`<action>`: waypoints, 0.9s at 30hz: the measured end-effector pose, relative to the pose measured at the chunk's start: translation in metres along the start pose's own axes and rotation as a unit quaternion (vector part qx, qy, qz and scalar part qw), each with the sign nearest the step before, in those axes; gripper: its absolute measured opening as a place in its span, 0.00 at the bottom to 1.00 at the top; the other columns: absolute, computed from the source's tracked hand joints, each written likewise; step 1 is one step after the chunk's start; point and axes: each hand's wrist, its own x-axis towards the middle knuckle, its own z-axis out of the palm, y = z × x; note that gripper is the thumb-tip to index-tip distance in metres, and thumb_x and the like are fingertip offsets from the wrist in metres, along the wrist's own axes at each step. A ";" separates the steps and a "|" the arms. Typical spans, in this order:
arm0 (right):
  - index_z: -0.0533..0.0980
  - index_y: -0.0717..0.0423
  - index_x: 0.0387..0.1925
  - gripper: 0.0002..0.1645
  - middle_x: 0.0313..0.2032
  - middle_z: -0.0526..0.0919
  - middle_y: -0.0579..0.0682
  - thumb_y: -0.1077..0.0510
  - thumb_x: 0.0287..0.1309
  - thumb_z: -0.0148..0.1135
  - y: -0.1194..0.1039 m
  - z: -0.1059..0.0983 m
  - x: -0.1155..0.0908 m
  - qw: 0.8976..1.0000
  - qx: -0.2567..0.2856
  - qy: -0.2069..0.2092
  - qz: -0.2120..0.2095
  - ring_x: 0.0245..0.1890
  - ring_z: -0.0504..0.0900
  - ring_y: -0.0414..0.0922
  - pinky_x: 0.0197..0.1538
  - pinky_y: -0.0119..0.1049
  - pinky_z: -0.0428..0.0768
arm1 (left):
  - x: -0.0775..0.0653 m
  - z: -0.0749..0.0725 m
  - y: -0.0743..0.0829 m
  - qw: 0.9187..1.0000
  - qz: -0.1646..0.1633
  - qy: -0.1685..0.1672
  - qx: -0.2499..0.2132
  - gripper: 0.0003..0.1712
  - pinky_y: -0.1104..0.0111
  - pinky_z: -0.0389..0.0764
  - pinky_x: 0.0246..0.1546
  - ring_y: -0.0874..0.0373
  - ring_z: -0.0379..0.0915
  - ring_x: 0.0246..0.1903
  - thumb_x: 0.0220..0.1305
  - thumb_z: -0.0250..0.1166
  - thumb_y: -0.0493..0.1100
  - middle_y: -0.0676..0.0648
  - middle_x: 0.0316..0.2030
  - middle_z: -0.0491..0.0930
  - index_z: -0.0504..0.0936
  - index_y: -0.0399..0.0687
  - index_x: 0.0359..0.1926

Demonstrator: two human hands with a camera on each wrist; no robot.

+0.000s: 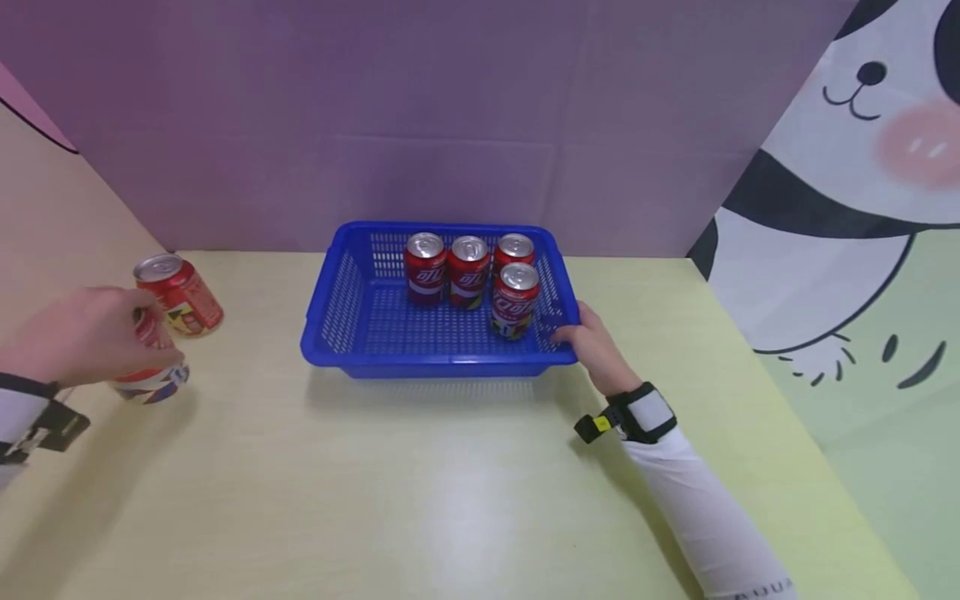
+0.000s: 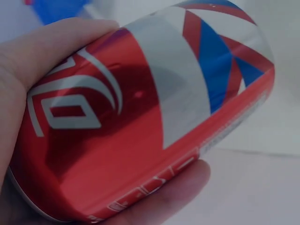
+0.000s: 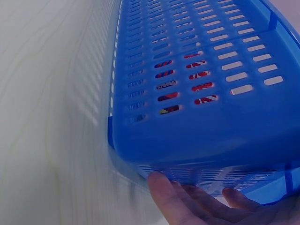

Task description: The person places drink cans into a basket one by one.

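My left hand (image 1: 90, 333) grips a red soda can (image 1: 150, 385) at the left of the table. In the left wrist view, thumb and fingers curl round this tilted can (image 2: 178, 93), whose lower part is white, blue and red. A second red can (image 1: 187, 298) stands just behind it. At the centre back sits a blue plastic basket (image 1: 442, 360) with slotted walls; several red cans (image 1: 468, 271) stand upright in its right half. My right hand (image 1: 598, 350) holds the basket's right front corner, thumb over the rim, with fingers against the outer wall in the right wrist view.
The pale wooden table (image 1: 420, 483) runs up to a purple backdrop (image 1: 450, 108) right behind the basket. A panda-printed panel (image 1: 847, 275) borders the right side, and a beige panel (image 1: 60, 217) the left.
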 end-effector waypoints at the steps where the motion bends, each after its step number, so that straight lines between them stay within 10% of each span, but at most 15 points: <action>1: 0.57 0.68 0.70 0.39 0.65 0.67 0.64 0.69 0.56 0.51 0.000 0.000 0.000 1.000 0.000 0.000 0.000 0.59 0.69 0.57 0.66 0.52 0.62 | 0.000 -0.008 0.008 1.000 0.004 0.012 0.003 0.27 0.62 0.69 0.19 0.54 0.68 0.22 0.43 0.79 0.52 0.51 0.20 0.72 0.77 0.38 0.32; 8: 0.57 0.68 0.69 0.38 0.65 0.67 0.64 0.70 0.56 0.51 0.001 -0.001 0.001 1.000 0.002 0.000 -0.003 0.60 0.68 0.58 0.66 0.52 0.62 | 0.004 -0.063 0.058 0.992 0.057 0.108 0.017 0.24 0.64 0.68 0.18 0.54 0.67 0.21 0.36 0.80 0.46 0.51 0.21 0.74 0.78 0.40 0.31; 16: 0.56 0.68 0.70 0.39 0.65 0.67 0.65 0.70 0.56 0.51 0.002 -0.004 0.000 1.000 0.008 -0.002 -0.007 0.60 0.68 0.59 0.66 0.51 0.62 | 0.034 -0.108 0.123 0.986 0.127 0.104 0.034 0.25 0.65 0.68 0.16 0.54 0.68 0.23 0.42 0.79 0.52 0.50 0.24 0.74 0.81 0.43 0.37; 27: 0.62 0.69 0.66 0.35 0.60 0.72 0.64 0.71 0.53 0.52 0.002 -0.002 0.002 1.000 0.004 0.003 -0.017 0.52 0.71 0.55 0.59 0.46 0.67 | 0.090 -0.091 0.207 0.976 0.211 0.055 0.021 0.23 0.64 0.76 0.21 0.53 0.71 0.25 0.50 0.75 0.52 0.46 0.31 0.74 0.79 0.43 0.40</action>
